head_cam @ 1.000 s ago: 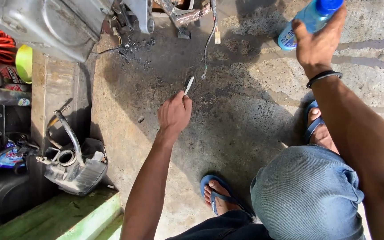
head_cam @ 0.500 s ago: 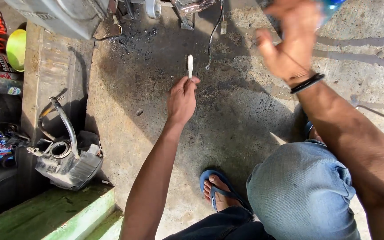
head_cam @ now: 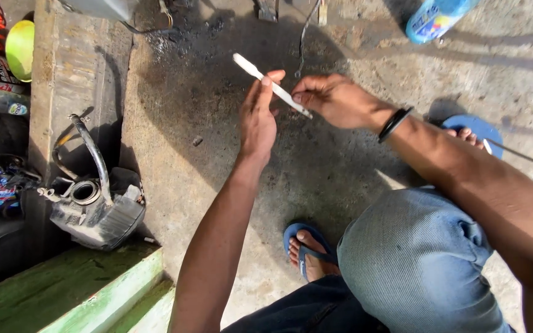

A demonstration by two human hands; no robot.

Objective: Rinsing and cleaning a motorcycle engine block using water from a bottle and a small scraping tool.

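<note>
- White slim plastic stick [head_cam: 271, 84], flat at its far tip, is held up over the stained concrete floor [head_cam: 217, 154], between both hands, above the blue sandal [head_cam: 306, 250].
- Left hand [head_cam: 258, 120]: arm stretched fwd, palm turned inward, thumb & fingers [head_cam: 274, 76] pinched shut on the stick's middle.
- Right hand [head_cam: 335, 98], black band at the wrist, comes in from the right; fingertips closed on the stick's near end.
- Step, as I read it: two-handed grip, checking or adjusting the stick.
- Next move prob. needs a steady pinch, one hand bracing.
- Blue plastic bottle [head_cam: 434, 17] lies on the floor well beyond the stick.
</note>
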